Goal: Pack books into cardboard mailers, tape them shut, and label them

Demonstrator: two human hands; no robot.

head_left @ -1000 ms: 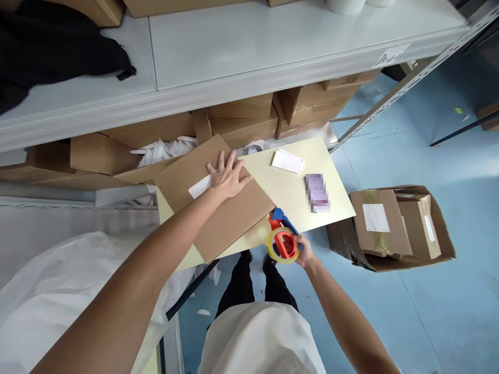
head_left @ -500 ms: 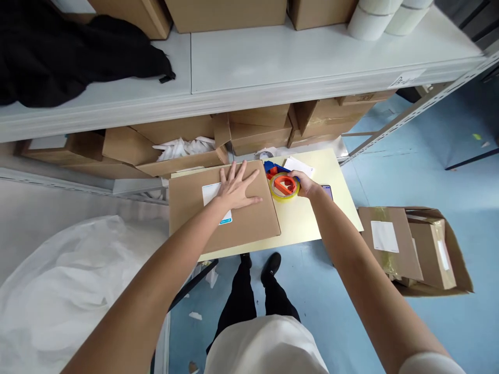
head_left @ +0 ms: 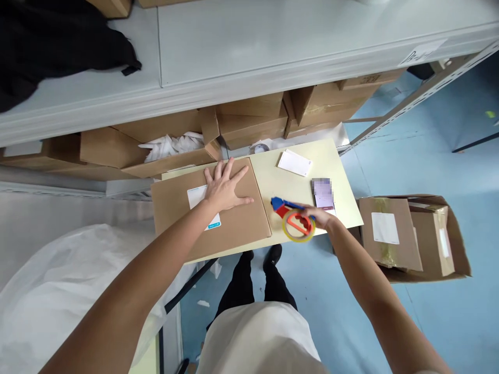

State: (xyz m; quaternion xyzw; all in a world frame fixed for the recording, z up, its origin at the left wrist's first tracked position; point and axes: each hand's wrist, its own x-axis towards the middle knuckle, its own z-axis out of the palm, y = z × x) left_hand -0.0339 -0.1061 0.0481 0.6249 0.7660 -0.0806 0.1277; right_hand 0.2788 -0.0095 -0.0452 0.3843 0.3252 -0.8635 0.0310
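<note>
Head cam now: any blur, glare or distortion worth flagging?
Head view: right hand and tape dispenser are motion-smeared; left hand on the cardboard box is sharp; phone is pixelated; shelf edge bows from wide-angle; light even, no glare.

Flat brown cardboard box [head_left: 234, 228], matt, faintly rough, with smooth white paper label [head_left: 195, 196]; red-and-blue hard plastic tape dispenser [head_left: 292, 221], glossy, carrying shiny yellowish clear tape roll [head_left: 300, 240]; pale yellow tabletop [head_left: 288, 184], smooth, satin; crumpled matt black cloth [head_left: 58, 47] on smooth grey painted metal shelf [head_left: 273, 41].
</note>
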